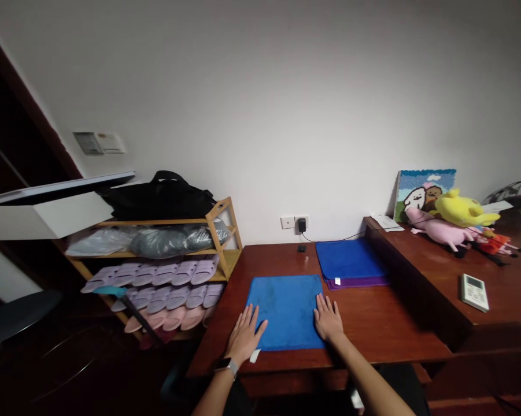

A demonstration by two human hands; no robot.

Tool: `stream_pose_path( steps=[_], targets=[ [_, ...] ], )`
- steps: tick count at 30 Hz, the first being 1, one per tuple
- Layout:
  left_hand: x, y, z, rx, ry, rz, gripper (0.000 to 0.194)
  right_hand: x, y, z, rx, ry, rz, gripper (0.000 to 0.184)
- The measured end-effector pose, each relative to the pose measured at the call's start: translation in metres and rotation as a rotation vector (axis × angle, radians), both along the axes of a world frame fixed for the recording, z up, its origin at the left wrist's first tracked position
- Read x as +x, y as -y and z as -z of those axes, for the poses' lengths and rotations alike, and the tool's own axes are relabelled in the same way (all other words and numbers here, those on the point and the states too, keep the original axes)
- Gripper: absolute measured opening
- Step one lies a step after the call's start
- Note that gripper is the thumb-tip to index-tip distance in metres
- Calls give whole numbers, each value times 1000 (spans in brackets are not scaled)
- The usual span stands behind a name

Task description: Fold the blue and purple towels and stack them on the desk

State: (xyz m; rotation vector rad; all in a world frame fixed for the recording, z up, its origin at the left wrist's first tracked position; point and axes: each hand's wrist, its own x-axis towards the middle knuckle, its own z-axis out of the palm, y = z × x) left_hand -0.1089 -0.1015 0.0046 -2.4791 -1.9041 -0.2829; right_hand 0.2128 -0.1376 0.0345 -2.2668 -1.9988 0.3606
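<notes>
A light-blue cloth [288, 312] lies spread flat on the reddish wooden table [368, 323], with a small white tag [255, 355] at its near left corner. My left hand [246, 335] rests flat across the cloth's left edge, fingers spread. On the opposite side, my right hand [328, 318] lies flat over the right edge, its fingers pointing away from me. Both hands hold nothing. Farther back to the right, a darker blue cloth [349, 259] sits on top of a purple cloth [364, 282].
Left of the table stands a wooden rack [229, 263] with rows of slippers [173, 296] and a black bag [165, 196] on top. A raised desk [433, 260] on the right bears plush toys [442, 231] and a white handheld device [474, 292]. A plugged-in adapter [302, 225] trails a cable.
</notes>
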Motion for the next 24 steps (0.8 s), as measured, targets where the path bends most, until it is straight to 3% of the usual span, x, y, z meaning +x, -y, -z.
stream_pose_path(
  steps=[3,8,10,13,18,20,22,24],
  targets=[
    [-4,2,2,-6,-3,4,79,0,15,1,21,-9,8,63],
    [-20,1,3,-27,-10,-49,79,-6,50,26,97,-46,10,65],
    [-14,-1,-3,6,-3,-79,79,-8,57,32,115,-47,13,64],
    [24,3,-13,59,40,-16,75,-9,58,28,112,-50,17,64],
    [140,25,-17,32,104,416,64,-8,59,16,61,-10,-14,64],
    [173,32,-13,1,119,507,63,-8,60,15,51,12,-44,63],
    [187,33,-9,-39,118,515,63,-8,61,16,59,10,-62,62],
    [178,29,-6,-75,97,457,66,-9,61,16,78,-10,-53,61]
  ],
)
